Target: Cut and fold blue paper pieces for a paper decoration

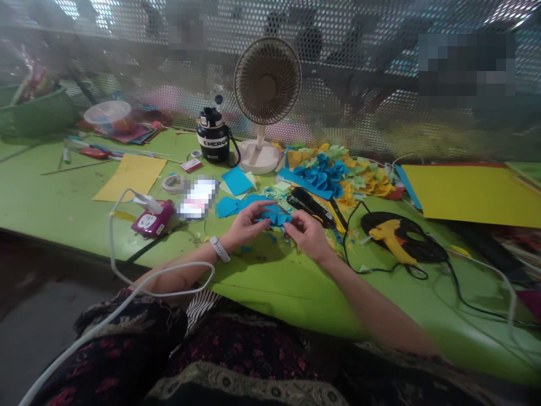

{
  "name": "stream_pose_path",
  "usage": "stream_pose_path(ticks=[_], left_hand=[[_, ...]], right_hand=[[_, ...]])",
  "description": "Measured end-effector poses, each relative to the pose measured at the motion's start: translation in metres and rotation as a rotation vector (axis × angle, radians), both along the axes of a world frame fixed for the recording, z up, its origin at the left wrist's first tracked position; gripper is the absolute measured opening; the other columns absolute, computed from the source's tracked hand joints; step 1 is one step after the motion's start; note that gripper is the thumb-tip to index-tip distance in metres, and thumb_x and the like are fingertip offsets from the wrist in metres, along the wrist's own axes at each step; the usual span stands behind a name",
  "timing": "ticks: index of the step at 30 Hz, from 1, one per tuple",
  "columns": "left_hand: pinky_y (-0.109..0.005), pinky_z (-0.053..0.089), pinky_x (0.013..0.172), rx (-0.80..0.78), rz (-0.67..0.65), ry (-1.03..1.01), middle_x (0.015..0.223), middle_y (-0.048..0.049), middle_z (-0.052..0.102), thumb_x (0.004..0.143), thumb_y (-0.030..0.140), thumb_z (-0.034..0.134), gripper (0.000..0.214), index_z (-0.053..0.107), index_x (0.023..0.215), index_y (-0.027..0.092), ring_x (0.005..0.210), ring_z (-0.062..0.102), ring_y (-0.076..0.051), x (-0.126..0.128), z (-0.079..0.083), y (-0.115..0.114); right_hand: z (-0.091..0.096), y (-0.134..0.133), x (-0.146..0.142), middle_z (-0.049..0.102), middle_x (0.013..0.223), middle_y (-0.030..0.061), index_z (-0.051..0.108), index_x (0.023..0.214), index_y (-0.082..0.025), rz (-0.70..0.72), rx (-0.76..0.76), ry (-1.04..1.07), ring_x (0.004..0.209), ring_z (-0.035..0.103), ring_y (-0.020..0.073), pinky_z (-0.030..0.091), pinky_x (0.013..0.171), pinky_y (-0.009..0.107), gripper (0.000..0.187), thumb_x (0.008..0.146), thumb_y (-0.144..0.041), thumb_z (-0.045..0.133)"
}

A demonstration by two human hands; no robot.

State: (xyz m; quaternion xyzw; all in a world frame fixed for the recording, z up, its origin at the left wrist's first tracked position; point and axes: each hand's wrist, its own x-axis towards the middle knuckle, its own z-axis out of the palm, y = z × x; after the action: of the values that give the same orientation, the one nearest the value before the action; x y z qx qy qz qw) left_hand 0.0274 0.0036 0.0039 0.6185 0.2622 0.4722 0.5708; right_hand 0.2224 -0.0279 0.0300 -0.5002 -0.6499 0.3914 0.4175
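Note:
Both my hands meet over the green table (270, 276) on a small folded blue paper piece (275, 215). My left hand (247, 224), with a white band on the wrist, pinches the piece from the left. My right hand (307, 234) pinches it from the right, fingers closed on its edge. Blue paper scraps (230, 206) lie just behind the hands. A pile of folded blue, yellow and green paper flowers (338, 172) sits farther back to the right.
A black tool (313, 206) lies right of my hands, and a yellow glue gun (391, 237) rests on a black pad with cords trailing. A desk fan (266, 96), a black jug (212, 138), yellow sheets (473, 194), a pink power strip (153, 221) and a white cable stand around.

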Motion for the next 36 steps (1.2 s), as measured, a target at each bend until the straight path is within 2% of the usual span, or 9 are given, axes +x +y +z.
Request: stream_pose_path(ticks=[2,4,8,11,13,20,27,33,36], left_hand=[[-0.028,0.058,0.075,-0.061,-0.019,-0.058,0.104,-0.0091,0.071,0.083,0.026,0.071,0.044,0.061,0.125,0.016,0.083,0.067,-0.014,0.0,0.0,0.002],[-0.03,0.058,0.076,-0.125,-0.048,-0.104,0.105,-0.0101,0.072,0.081,0.03,0.075,0.043,0.064,0.119,0.015,0.086,0.068,-0.016,0.001,-0.001,0.003],[-0.027,0.057,0.074,-0.236,-0.069,-0.139,0.102,-0.01,0.074,0.077,0.034,0.081,0.047,0.066,0.117,0.015,0.083,0.07,-0.016,0.002,-0.002,0.002],[-0.028,0.057,0.073,-0.277,-0.08,-0.137,0.097,-0.0077,0.074,0.075,0.036,0.082,0.051,0.065,0.118,0.015,0.081,0.069,-0.015,0.003,-0.002,0.002],[-0.029,0.058,0.075,-0.28,-0.087,-0.139,0.096,-0.0064,0.074,0.074,0.036,0.082,0.055,0.063,0.122,0.017,0.083,0.069,-0.016,0.003,-0.001,0.001],[-0.028,0.057,0.077,-0.282,-0.085,-0.125,0.095,-0.0061,0.073,0.078,0.034,0.08,0.057,0.058,0.129,0.018,0.085,0.069,-0.016,0.004,0.002,-0.003],[-0.029,0.058,0.076,-0.285,-0.077,-0.148,0.097,-0.0055,0.073,0.079,0.033,0.079,0.064,0.051,0.135,0.019,0.086,0.069,-0.016,0.005,0.002,-0.005],[-0.028,0.056,0.078,-0.328,-0.074,-0.16,0.09,-0.0042,0.074,0.078,0.032,0.08,0.063,0.054,0.133,0.018,0.074,0.068,-0.012,0.004,0.002,-0.005],[-0.027,0.056,0.077,-0.35,-0.074,-0.182,0.087,-0.0031,0.074,0.075,0.032,0.082,0.065,0.056,0.132,0.018,0.072,0.068,-0.011,0.003,0.004,-0.005]], right_hand=[[-0.002,0.0,0.0,0.063,0.065,-0.0007,0.054,0.081,-0.022,0.019,-0.025,0.043,0.058,0.063,0.0166,0.053,0.058,0.032,0.02,0.08,-0.04,0.063],[-0.004,0.0,-0.001,0.066,0.073,0.0011,0.055,0.089,-0.022,-0.036,0.04,0.037,0.063,0.065,0.0174,0.055,0.061,0.033,0.021,0.08,-0.038,0.064],[-0.007,0.001,0.002,0.068,0.103,0.009,0.056,0.107,-0.023,-0.152,0.376,-0.102,0.09,0.068,0.0223,0.058,0.074,0.037,0.028,0.083,-0.031,0.066],[-0.009,0.002,0.004,0.066,0.113,0.0109,0.06,0.104,-0.024,-0.098,0.633,-0.252,0.109,0.064,0.0253,0.056,0.09,0.043,0.015,0.09,-0.025,0.06],[-0.01,0.003,0.006,0.065,0.115,0.0111,0.062,0.103,-0.024,-0.065,0.726,-0.33,0.112,0.063,0.0258,0.053,0.096,0.046,0.013,0.091,-0.021,0.058],[-0.01,0.002,0.007,0.069,0.12,0.0099,0.068,0.11,-0.026,-0.021,0.78,-0.376,0.112,0.065,0.0248,0.055,0.095,0.046,0.022,0.093,-0.018,0.057],[-0.011,0.003,0.007,0.07,0.126,0.0079,0.07,0.116,-0.028,0.001,0.716,-0.348,0.116,0.065,0.0238,0.055,0.098,0.047,0.028,0.095,-0.019,0.054],[-0.013,0.004,0.007,0.069,0.127,0.0107,0.072,0.116,-0.026,0.014,0.857,-0.343,0.122,0.062,0.0248,0.055,0.099,0.047,0.029,0.093,-0.016,0.056],[-0.013,0.004,0.008,0.07,0.127,0.0097,0.071,0.118,-0.027,0.036,0.875,-0.368,0.124,0.061,0.0253,0.054,0.1,0.049,0.03,0.093,-0.018,0.057]])
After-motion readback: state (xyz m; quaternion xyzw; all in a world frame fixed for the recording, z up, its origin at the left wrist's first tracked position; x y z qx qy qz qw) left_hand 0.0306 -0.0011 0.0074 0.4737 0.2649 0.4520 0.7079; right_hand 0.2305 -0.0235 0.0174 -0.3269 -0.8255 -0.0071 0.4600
